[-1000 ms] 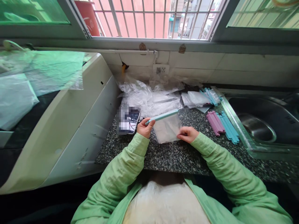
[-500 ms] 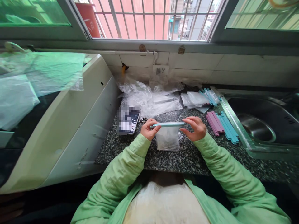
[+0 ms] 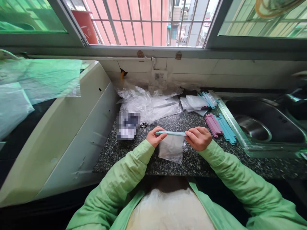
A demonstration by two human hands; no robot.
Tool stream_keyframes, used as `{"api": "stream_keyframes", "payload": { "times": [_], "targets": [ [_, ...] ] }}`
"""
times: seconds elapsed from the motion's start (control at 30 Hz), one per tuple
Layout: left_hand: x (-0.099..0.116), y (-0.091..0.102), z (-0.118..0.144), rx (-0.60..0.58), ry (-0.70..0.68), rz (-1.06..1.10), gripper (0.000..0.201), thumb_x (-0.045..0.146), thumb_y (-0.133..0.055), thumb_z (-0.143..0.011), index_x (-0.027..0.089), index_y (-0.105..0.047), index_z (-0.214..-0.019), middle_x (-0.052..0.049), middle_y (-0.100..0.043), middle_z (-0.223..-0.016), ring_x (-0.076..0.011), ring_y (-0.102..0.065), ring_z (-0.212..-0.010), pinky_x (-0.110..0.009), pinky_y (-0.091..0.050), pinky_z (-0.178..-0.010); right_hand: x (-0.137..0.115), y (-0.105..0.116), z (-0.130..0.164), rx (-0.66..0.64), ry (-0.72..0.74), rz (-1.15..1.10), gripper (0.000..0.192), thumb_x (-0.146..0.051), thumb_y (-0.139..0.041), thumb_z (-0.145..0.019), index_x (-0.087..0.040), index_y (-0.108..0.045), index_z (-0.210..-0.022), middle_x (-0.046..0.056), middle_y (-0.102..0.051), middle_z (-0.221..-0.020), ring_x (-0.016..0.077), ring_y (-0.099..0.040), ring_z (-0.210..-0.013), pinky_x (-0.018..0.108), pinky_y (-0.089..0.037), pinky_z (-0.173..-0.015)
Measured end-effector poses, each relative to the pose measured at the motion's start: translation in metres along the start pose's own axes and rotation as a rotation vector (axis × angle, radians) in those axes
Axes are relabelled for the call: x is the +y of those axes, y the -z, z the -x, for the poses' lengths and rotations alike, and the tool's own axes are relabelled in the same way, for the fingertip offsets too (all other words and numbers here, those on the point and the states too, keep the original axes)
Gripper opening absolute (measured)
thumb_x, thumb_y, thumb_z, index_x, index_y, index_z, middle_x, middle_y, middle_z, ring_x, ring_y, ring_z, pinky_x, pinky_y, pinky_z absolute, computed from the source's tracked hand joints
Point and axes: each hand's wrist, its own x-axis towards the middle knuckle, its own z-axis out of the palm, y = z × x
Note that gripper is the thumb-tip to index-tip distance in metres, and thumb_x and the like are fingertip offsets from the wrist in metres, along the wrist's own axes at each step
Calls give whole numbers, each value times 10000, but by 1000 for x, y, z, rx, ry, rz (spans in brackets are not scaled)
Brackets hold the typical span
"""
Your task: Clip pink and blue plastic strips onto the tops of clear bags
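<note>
At the far left of the frame a sheet of clear plastic film (image 3: 35, 80) lies over a slanted white appliance (image 3: 72, 127) that runs down toward the lower left. Just right of it, a phone (image 3: 127, 125) rests on the speckled dark worktop (image 3: 134, 156), near the frame's centre-left. Behind the phone, against the tiled wall, sits a crumpled heap of clear plastic bags (image 3: 148, 103).

At the centre of the frame the left hand (image 3: 155, 136), in a green sleeve, pinches the left end of a light blue sealing strip (image 3: 171, 133) between thumb and fingers. The strip lies level, across the top of a small clear bag (image 3: 171, 148) that hangs below it to the worktop, just above the near edge. The right hand (image 3: 199, 138) is curled closed over the strip's right end, touching it.

Further right, in the upper middle, a smaller stack of clear bags (image 3: 194, 103) lies with blue strips (image 3: 208, 99) beside it. Nearer the right hand, well apart from it, a bundle of pink strips (image 3: 212, 124) lies just beside a bundle of blue strips (image 3: 225, 127). At the right edge a steel sink (image 3: 230, 123) is set into the worktop.
</note>
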Motion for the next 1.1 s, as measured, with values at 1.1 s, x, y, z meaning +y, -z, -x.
{"api": "stream_keyframes", "payload": {
  "times": [1.1],
  "targets": [
    [-24,-140,-182,64,369,-236,236,192,-578,-697,158,-475,-488,46,-413,-394,-72,-387,-382,-221,-357,-464,191,-50,-29,-340,-651,291,311,-353,-469,-699,-135,-673,-785,127,-660,-782,240,-550,-758,308,-321,-594]
  ]
}}
